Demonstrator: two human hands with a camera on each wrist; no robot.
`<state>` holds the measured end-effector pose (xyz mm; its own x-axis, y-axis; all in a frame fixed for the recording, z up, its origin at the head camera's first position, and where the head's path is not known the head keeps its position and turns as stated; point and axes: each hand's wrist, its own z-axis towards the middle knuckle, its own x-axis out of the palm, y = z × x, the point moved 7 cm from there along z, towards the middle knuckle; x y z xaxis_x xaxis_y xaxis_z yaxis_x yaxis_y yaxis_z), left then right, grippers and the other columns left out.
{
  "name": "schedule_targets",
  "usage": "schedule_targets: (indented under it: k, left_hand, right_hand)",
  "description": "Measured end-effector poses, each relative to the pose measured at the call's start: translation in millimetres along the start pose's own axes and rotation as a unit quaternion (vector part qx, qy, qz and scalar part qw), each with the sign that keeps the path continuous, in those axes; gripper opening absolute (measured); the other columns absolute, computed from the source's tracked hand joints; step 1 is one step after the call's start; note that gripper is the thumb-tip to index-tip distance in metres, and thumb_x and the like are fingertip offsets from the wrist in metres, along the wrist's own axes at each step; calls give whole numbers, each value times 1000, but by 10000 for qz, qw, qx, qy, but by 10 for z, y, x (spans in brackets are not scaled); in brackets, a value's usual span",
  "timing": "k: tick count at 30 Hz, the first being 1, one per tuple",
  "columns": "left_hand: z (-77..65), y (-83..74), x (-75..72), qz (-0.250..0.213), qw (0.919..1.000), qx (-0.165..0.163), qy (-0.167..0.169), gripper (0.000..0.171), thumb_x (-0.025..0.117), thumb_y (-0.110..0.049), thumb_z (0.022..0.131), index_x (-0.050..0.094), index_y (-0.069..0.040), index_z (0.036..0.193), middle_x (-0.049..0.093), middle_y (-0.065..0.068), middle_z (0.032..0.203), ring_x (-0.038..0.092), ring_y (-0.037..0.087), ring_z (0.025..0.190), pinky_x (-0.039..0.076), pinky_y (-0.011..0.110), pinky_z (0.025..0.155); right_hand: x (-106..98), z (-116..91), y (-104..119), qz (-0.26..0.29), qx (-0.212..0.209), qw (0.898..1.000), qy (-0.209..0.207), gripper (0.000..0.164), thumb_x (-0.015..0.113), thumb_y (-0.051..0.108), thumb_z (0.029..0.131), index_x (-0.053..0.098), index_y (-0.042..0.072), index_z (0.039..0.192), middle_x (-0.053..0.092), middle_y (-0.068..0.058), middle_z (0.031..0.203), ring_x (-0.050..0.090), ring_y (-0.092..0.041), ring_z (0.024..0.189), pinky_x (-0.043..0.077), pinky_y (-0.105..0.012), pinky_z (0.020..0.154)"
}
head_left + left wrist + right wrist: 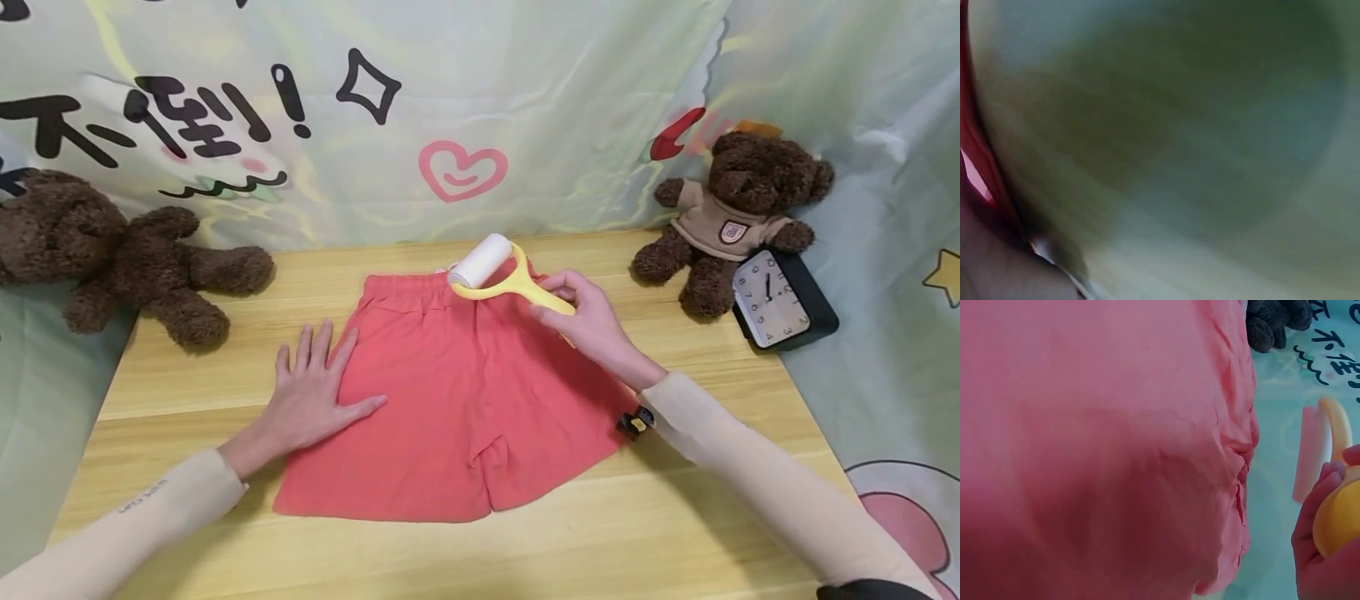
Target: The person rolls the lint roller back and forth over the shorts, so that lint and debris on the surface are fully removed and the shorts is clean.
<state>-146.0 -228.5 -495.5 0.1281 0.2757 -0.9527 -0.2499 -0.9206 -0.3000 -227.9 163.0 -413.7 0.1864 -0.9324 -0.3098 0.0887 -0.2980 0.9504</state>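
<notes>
- Backdrop cloth point(570, 125), head view: large black Chinese characters point(202, 117) reading "不倒", followed by a black exclamation mark point(288, 96); more black strokes are cut off at the upper left edge.
- Same cloth: a black four-pointed star outline point(348, 83) and a pink heart outline point(462, 176) with a smile inside.
- Same cloth, right wrist view: "不" is readable, with neighbouring characters partly out of frame.
- Clock point(772, 304): numerals including 10, 12, 2, 3, 4, 5, 6, 7 and 8 on a white dial, turned sideways.
- Bear's shirt point(705, 218): a shield badge point(732, 232), too small to read.
- Left sleeve point(180, 500): dark lettering point(142, 497), illegible.
</notes>
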Motion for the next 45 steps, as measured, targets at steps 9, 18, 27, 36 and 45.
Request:
schedule_targets:
  k: [9, 18, 27, 36, 45]
  left_hand:
    - [-72, 57, -29, -30, 9990, 252, -380, 113, 66, -77, 93, 25, -10, 175, 15, 28, 177, 8, 51, 162, 5, 77, 121]
    - [-235, 32, -53, 6, 9981, 276, -554, 108, 69, -71, 94, 30, -9, 173, 20, 29, 175, 13, 53, 160, 10, 77, 118]
    - [-226, 42, -24, 38, 9972, 308, -678, 110, 70, -71, 93, 26, -12, 175, 20, 29, 175, 13, 52, 161, 10, 77, 118]
    - [-238, 35, 1, 164, 9965, 314, -752, 109, 70, -69, 93, 29, -8, 174, 21, 29, 175, 14, 51, 161, 10, 77, 119]
    - [-249, 36, 3, 253, 9956, 326, -847, 108, 69, -70, 93, 30, -10, 174, 23, 30, 174, 16, 52, 160, 12, 77, 118]
  right_hand:
    - [435, 298, 168, 28, -232, 9965, 808, 22, 83, 7, 96, 71, 5, 114, 76, -12, 103, 63, -21, 81, 48, -28, 66]
    - [941, 514, 299, 51, -470, 9870, 1537, 17, 86, 14, 97, 74, 14, 109, 80, -1, 111, 69, -22, 99, 50, -33, 76]
    - [1324, 689, 320, -136, -572, 9787, 1966, 19, 88, 16, 95, 75, 11, 108, 79, -7, 99, 57, -25, 73, 45, -31, 66]
    - [1517, 805, 288, -814, -755, 9724, 2053, 14, 86, 21, 97, 75, 22, 104, 75, 1, 99, 60, -27, 81, 48, -33, 69]
    - [1546, 836, 349, -1865, -1501, 9463, 2171, 14, 85, 23, 98, 73, 23, 105, 70, 9, 90, 57, -18, 73, 46, -32, 68]
